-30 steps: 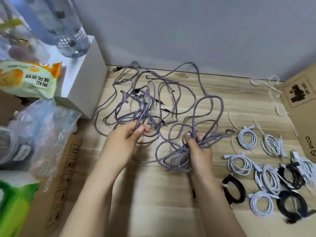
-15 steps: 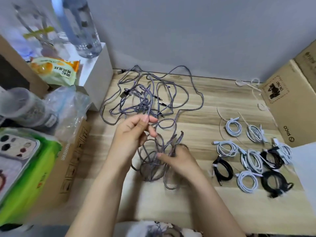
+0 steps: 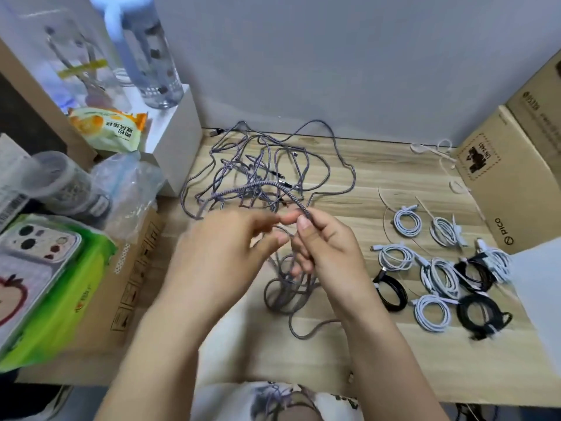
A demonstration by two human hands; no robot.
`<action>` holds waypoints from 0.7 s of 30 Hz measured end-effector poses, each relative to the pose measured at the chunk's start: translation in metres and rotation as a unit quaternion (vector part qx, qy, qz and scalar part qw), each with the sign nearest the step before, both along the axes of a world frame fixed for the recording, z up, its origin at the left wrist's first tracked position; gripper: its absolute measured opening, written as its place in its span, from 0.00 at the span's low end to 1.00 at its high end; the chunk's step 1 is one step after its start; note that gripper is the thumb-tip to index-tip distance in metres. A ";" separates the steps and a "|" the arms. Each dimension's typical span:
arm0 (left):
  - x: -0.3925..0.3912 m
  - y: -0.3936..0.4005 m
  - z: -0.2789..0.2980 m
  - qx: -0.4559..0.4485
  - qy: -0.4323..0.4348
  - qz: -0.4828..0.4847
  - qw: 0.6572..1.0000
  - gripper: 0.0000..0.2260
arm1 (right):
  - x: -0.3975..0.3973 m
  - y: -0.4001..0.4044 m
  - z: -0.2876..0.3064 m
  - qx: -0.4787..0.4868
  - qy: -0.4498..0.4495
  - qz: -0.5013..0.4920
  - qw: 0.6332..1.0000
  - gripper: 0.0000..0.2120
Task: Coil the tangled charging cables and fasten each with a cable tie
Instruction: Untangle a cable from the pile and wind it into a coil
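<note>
A tangle of grey braided charging cables (image 3: 258, 174) lies on the wooden desk (image 3: 379, 354) near the wall. My right hand (image 3: 328, 247) pinches one braided strand between thumb and forefinger, and loose loops (image 3: 288, 293) of it hang below the hand. My left hand (image 3: 224, 253) is blurred, its fingertips meeting the same strand right beside the right thumb. Several coiled and tied white cables (image 3: 406, 221) and black cables (image 3: 476, 314) lie at the right. Loose white cable ties (image 3: 434, 150) sit at the back right.
A white box (image 3: 173, 153) with a water bottle (image 3: 145, 53) and a snack bag (image 3: 109, 129) stands at the left. Cardboard boxes (image 3: 510, 183) line the right side. A green packet (image 3: 54, 299), a plastic bag (image 3: 127, 183) and a brown box (image 3: 121, 287) crowd the left edge.
Both hands have come together at the middle. The right hand rose from the desk with the strand, and part of the tangle was drawn toward me.
</note>
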State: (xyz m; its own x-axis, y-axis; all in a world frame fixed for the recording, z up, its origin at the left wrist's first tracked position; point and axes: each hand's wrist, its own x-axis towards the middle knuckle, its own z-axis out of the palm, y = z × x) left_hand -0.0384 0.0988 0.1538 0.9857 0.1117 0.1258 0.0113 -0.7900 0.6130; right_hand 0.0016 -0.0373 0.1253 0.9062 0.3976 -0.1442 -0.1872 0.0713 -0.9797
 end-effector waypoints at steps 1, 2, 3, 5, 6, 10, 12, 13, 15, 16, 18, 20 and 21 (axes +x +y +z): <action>-0.007 0.002 0.011 -0.001 -0.029 -0.030 0.999 0.10 | 0.000 -0.003 0.001 -0.008 -0.001 -0.007 1.000 0.09; -0.013 0.002 0.025 -0.086 -0.053 -0.067 0.993 0.08 | 0.000 -0.005 0.002 -0.017 -0.011 -0.009 1.000 0.08; -0.015 0.003 0.033 -0.153 -0.089 -0.087 0.980 0.08 | 0.000 -0.007 0.004 -0.021 -0.027 -0.005 0.999 0.08; -0.007 0.008 0.034 -0.092 -0.152 -0.111 0.978 0.17 | -0.001 -0.011 0.010 -0.017 -0.055 0.009 0.998 0.08; 0.001 0.012 0.026 -0.049 -0.149 -0.112 0.981 0.23 | -0.002 -0.012 0.014 -0.009 -0.063 0.010 0.998 0.08; 0.017 0.013 -0.007 -0.285 0.005 -0.077 0.955 0.13 | -0.001 -0.020 0.021 0.070 -0.053 -0.031 0.996 0.11; 0.016 0.015 -0.023 -0.416 0.023 -0.037 0.908 0.11 | 0.004 -0.023 0.021 0.150 -0.013 -0.059 0.987 0.11; 0.013 0.016 -0.028 -0.487 0.035 -0.028 0.872 0.14 | 0.007 -0.025 0.021 0.187 0.001 -0.072 0.980 0.11; 0.008 0.019 -0.031 -0.613 0.062 -0.041 0.787 0.15 | 0.013 -0.027 0.019 0.215 0.028 -0.097 0.971 0.13; 0.006 0.020 -0.031 -0.654 0.073 -0.061 0.750 0.14 | 0.016 -0.026 0.017 0.203 0.042 -0.103 0.973 0.13; 0.003 0.019 -0.027 -0.686 0.097 -0.117 0.711 0.12 | 0.020 -0.023 0.013 0.140 0.046 -0.098 0.984 0.12; 0.002 0.015 -0.025 -0.672 0.117 -0.180 0.709 0.09 | 0.021 -0.018 0.009 0.081 0.015 -0.089 0.993 0.12; 0.003 0.011 -0.023 -0.668 0.122 -0.204 0.705 0.07 | 0.021 -0.015 0.007 0.060 -0.012 -0.085 0.994 0.12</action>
